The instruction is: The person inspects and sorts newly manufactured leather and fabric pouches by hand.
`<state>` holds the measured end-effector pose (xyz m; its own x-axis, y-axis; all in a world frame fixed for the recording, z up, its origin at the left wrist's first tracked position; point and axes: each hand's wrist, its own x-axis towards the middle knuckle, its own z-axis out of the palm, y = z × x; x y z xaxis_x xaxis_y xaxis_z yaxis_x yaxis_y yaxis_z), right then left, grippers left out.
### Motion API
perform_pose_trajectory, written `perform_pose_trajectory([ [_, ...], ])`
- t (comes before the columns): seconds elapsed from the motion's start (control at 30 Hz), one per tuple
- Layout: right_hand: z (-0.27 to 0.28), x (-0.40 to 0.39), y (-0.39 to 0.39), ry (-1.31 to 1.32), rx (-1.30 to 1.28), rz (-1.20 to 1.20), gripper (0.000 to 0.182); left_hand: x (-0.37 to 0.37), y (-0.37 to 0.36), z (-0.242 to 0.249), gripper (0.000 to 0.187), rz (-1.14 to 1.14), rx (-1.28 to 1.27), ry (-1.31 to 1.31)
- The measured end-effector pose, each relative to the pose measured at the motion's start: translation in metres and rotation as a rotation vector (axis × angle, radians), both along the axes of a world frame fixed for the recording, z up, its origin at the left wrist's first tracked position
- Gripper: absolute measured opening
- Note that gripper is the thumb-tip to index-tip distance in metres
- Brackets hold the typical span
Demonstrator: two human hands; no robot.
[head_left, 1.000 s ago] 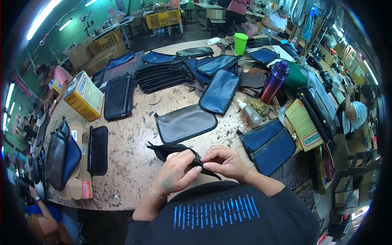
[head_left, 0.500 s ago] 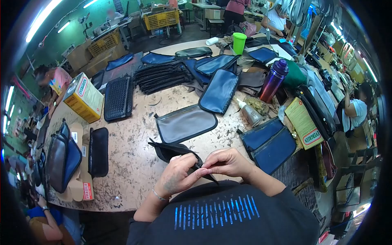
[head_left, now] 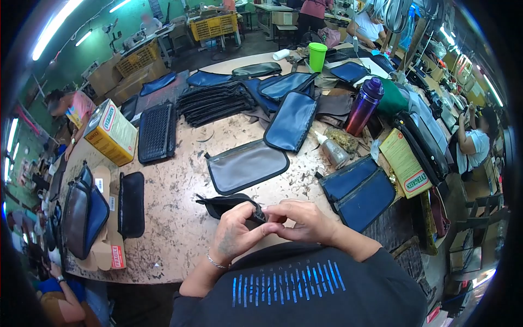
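nearest me is my black shirt (head_left: 294, 289), blue stripes across its front. just past it, over the near side of the worktable (head_left: 174, 191), my hands meet at the black pouch (head_left: 223, 205). my left hand (head_left: 235, 234) is curled round the pouch's near-right part, thumb reaching across to the right. my right hand (head_left: 305, 220) is bent inward, index finger and thumb drawn toward my left fingertips at that same end; whether they pinch anything i cannot tell, as the fingers hide it. the pouch's long axis slants from my hands away to the far left, where a narrow tip points out, and its sides bow a little apart.

just beyond it lies the grey pouch (head_left: 248, 167), long axis running left to right, its right end a bit farther from me. well to the left is a slim black case (head_left: 131, 205), lengthwise away from me; to the right, a dark blue pouch (head_left: 359, 196) lies flat, slanted.

farther, a blue pouch (head_left: 291, 121) touches the grey one's far-right corner, with a small squeeze bottle (head_left: 333, 151) to its right. past these are a pile of black pieces (head_left: 213, 102), a purple tumbler (head_left: 365, 106) and a green cup (head_left: 317, 57), both upright. beyond the table stands a yellow crate (head_left: 213, 26).
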<state>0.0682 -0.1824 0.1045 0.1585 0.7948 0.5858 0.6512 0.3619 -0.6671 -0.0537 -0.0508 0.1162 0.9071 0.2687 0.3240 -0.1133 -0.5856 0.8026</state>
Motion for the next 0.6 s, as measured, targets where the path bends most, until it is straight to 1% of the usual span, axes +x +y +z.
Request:
perform_pose_trajectory([
  [0.07, 0.002, 0.001, -0.001, 0.013, -0.031, 0.022, 0.043, 0.000, -0.003, 0.002, 0.030, 0.046, -0.045, 0.019],
  [0.13, 0.000, 0.000, -0.001, 0.255, -0.097, 0.063, 0.040, -0.001, -0.004, 0.004, 0.027, 0.014, -0.154, 0.014],
  [0.17, -0.002, 0.002, 0.000, 0.308, -0.105, 0.067, 0.039, 0.001, -0.003, 0.001, 0.027, 0.013, -0.157, 0.017],
  [0.23, -0.004, 0.004, 0.002, 0.414, -0.117, 0.073, 0.038, 0.004, 0.002, -0.008, 0.023, -0.015, -0.126, -0.078],
  [0.27, -0.002, 0.006, 0.004, 0.434, -0.118, 0.075, 0.038, 0.004, 0.004, -0.009, 0.021, -0.020, -0.141, -0.066],
  [0.33, -0.002, 0.009, 0.007, 0.454, -0.125, 0.063, 0.037, 0.008, 0.003, -0.001, 0.024, 0.012, -0.178, -0.096],
  [0.4, 0.006, 0.007, 0.009, 0.504, -0.132, 0.045, 0.037, 0.007, 0.005, 0.008, 0.029, 0.057, -0.107, -0.051],
  [0.43, 0.008, 0.007, 0.009, 0.444, -0.111, 0.040, 0.037, 0.008, 0.007, 0.008, 0.032, 0.063, -0.132, -0.046],
  [0.47, 0.008, 0.007, 0.010, 0.415, -0.090, 0.040, 0.037, 0.007, 0.006, 0.014, 0.033, 0.096, -0.088, -0.002],
  [0.53, 0.008, 0.006, 0.012, 0.422, -0.090, 0.023, 0.038, 0.008, 0.006, 0.014, 0.031, 0.117, -0.173, 0.062],
  [0.57, 0.008, 0.006, 0.013, 0.422, -0.091, 0.028, 0.038, 0.007, 0.007, 0.013, 0.031, 0.122, -0.172, 0.062],
  [0.6, 0.008, 0.006, 0.013, 0.431, -0.100, 0.031, 0.038, 0.006, 0.008, 0.012, 0.025, 0.084, -0.241, 0.056],
])
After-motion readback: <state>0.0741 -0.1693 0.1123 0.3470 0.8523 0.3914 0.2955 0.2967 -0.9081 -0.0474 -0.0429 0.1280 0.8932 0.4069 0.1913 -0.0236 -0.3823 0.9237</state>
